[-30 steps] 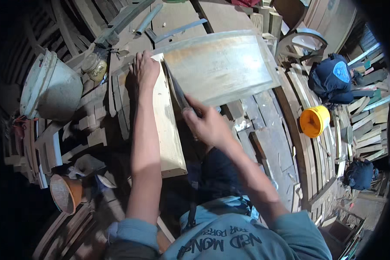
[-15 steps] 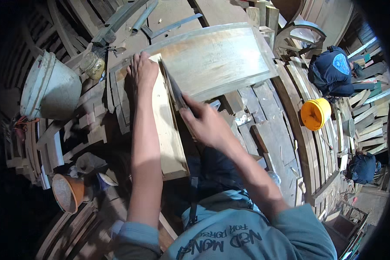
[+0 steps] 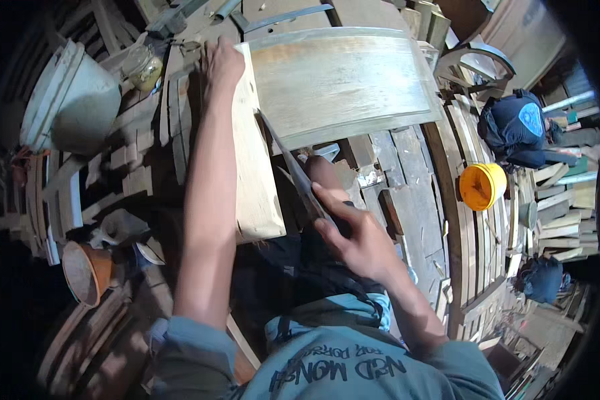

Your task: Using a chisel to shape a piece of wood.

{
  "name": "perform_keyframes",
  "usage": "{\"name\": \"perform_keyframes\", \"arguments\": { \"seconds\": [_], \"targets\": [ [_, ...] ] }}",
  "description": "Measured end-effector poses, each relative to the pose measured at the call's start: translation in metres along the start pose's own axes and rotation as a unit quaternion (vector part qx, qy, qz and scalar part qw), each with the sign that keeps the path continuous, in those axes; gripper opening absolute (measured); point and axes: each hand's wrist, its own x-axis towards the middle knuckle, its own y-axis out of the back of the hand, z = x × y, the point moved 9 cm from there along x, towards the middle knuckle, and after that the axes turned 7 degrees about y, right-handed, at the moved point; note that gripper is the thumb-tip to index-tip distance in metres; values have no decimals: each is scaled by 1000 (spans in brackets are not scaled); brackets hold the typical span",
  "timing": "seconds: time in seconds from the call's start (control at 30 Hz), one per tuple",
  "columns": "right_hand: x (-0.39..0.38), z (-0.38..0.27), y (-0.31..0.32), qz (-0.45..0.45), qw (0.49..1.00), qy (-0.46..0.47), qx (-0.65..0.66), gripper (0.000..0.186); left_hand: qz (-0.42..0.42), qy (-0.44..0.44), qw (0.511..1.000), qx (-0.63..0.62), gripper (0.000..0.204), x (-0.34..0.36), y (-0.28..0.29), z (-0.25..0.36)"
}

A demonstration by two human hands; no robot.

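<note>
Steadily lit amid stacked timber, I bend over a pale wooden board (image 3: 253, 167), which runs lengthwise before me, its near end close to my lap and its far part alongside a large grey panel (image 3: 340, 83). My left hand (image 3: 223, 63) lies at the board's far left corner, fingers bent and close together; how firmly they grip, I cannot tell. My right hand (image 3: 363, 240) is closed around the near end of a long, tapering metal blade (image 3: 289, 160), its grip mostly hidden by my fingers. The blade slants forward and left, its narrow tip at the board's right edge. At left stand a whitish bucket (image 3: 87, 103) and a glass jar (image 3: 143, 70); at right, a yellow bucket (image 3: 483, 187) sits near a person in a dark shirt (image 3: 517, 130).
</note>
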Motion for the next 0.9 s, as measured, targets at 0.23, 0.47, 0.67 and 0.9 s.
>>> {"name": "perform_keyframes", "arguments": {
  "seconds": [0.23,0.47,0.67,0.9],
  "targets": [
    [-24,3,-8,-31,999,2,43,54,20,-30,999,20,37,65,-14,7],
    [-30,-1,-4,-71,996,-50,37,55,31,-11,999,11,39,124,-36,1],
    [1,-13,-6,-43,996,-26,79,53,-14,-38,999,20,42,172,-58,-12],
    [-8,-8,-17,-43,994,-32,100,55,128,-95,986,43,40,164,-30,-3]
  ]
}}
